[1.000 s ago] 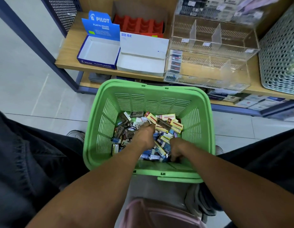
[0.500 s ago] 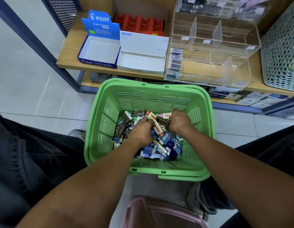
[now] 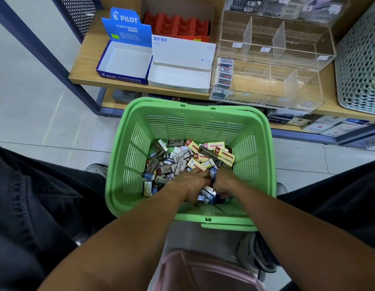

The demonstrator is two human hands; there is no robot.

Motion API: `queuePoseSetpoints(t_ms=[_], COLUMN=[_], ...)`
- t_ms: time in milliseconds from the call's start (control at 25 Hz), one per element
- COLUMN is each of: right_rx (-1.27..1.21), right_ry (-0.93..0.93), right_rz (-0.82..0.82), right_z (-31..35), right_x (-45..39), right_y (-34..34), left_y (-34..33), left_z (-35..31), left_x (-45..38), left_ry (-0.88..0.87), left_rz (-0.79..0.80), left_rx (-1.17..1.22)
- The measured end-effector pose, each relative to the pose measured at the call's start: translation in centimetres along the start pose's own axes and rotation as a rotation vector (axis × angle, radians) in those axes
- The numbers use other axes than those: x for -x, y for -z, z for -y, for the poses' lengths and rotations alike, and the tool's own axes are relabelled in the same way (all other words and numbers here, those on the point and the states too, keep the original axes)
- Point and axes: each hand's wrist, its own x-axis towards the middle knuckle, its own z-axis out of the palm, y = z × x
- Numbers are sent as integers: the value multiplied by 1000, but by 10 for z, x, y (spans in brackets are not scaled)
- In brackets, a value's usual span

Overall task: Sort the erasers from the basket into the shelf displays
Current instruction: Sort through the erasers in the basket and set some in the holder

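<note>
- Shelf: wooden board on a dark frame, above a tiled floor; it carries all the displays.
- Basket: green slatted plastic, on the floor in front of the shelf's front edge, between the person's dark-trousered legs.
- Acrylic case: clear, two tiers with dividers, at the shelf's right half; a short row of erasers fills its lower left corner.
- White box: open, lid folded back, at the shelf's front edge, touching the blue box.
- Blue box: open "PILOT" display, at the shelf's left end.
- Red tray: ridged insert at the shelf's back edge, behind the white box.
- Erasers: mixed sleeved pile on the basket floor, grey-brown ones left, yellow-red ones at the far right, blue ones near the hands.
- Left hand: knuckles up, fingers curled down into the pile; what they grasp cannot be told.
- Right hand: just beside the left, fingers curled round blue erasers.
</note>
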Motion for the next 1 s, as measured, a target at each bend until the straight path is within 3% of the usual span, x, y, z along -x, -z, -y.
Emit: queuePoseSetpoints(t_ms=[320,440,560,640,720,840,1000], right_rx=[-627,-776,-980,-827,-516,18,297], right_ry=[-161,-60,138,233,237,132,173], right_rz=[359,429,479,370,143,16,74], right_z=[10,35,56,63,58,26,-6], right_x=[11,21,24,22,18,8,-6], right_y=[13,9,4,14,32,41,26], left_y=[16,27,36,38,35,18,4], left_z=[25,28,34,41,43,27,14], left_x=[4,9,15,17,16,6,-2], left_ry=[241,311,407,419,339,84,-121], left_rz=[-31,-81,-275,-410,-397,-145,90], left_rx=[169,189,250,234,247,189,-22])
